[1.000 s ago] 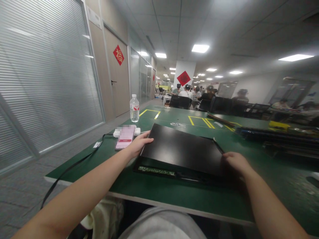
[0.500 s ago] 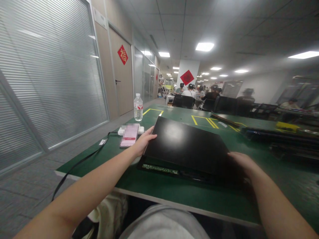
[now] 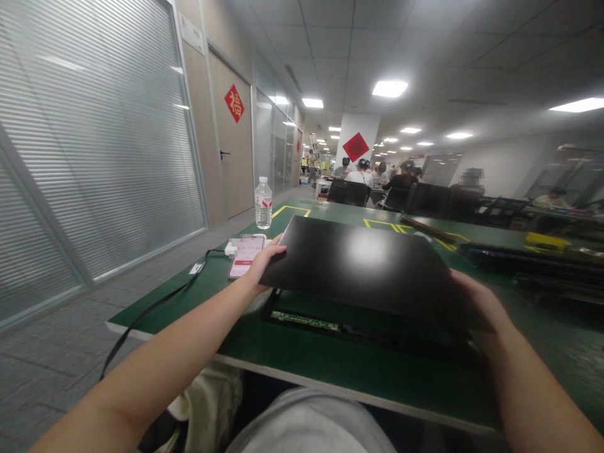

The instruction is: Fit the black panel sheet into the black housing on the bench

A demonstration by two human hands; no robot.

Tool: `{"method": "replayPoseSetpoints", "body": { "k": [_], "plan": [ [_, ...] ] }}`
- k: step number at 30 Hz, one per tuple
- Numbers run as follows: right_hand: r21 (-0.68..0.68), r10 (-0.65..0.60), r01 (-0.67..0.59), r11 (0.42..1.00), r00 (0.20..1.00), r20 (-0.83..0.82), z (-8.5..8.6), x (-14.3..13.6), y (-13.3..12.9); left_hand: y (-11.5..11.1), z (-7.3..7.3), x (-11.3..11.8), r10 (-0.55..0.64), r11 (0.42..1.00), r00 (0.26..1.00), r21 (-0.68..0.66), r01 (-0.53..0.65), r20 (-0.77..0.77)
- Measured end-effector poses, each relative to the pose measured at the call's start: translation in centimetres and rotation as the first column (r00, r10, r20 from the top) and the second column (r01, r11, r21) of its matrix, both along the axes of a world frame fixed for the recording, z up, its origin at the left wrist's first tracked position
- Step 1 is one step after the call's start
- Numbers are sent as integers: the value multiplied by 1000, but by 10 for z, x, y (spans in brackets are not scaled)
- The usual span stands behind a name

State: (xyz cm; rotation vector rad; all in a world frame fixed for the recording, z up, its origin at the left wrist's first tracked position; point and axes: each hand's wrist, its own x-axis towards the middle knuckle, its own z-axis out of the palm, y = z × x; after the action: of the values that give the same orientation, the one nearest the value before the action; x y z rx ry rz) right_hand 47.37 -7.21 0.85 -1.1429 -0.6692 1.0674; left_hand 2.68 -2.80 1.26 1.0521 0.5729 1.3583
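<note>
A flat black panel point(image 3: 349, 261) is held up above the green table point(image 3: 292, 362), its glossy face reflecting a ceiling light. My left hand point(image 3: 268, 261) grips its left edge, thumb on top. On the right edge is my right hand point(image 3: 479, 302), with its fingers mostly hidden. Beneath the panel lies a dark frame point(image 3: 270, 308), and a narrow green circuit board point(image 3: 304, 321) shows along its near side. The middle of the frame is partly covered by the panel and its shadow.
A phone point(image 3: 243, 264), a white object and a black cable point(image 3: 155, 305) lie at the left, with a water bottle point(image 3: 263, 204) behind them. Dark long parts and a yellow object point(image 3: 547, 242) are at the right. People sit at tables in the background.
The panel has shifted and turned in my hands, showing more of the table between it and the board. My right hand has moved right, and my left hand slightly left.
</note>
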Motion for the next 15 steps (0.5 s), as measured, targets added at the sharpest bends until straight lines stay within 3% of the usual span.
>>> {"method": "replayPoseSetpoints", "body": {
  "k": [3, 7, 11, 13, 15],
  "plan": [
    [39, -149, 160, 986, 969, -197, 12, -10, -10, -2, 2, 1, -8, 1000, 1000, -16, 8, 8],
    [18, -59, 67, 998, 958, -279, 5, -5, -12, -1, 1, 0, -13, 999, 999, -34, 12, -36],
    [38, -191, 210, 977, 940, -282, -1, 8, -6, 5, -4, -1, 15, 998, 986, -55, -25, -166],
    [54, -183, 211, 976, 927, -328, 1, 14, -5, 8, -10, 0, 69, 996, 956, -35, -82, -284],
    [55, -117, 147, 988, 923, -367, 4, 18, -5, 11, -16, 0, 203, 979, 881, 77, -188, -428]
  ]
}}
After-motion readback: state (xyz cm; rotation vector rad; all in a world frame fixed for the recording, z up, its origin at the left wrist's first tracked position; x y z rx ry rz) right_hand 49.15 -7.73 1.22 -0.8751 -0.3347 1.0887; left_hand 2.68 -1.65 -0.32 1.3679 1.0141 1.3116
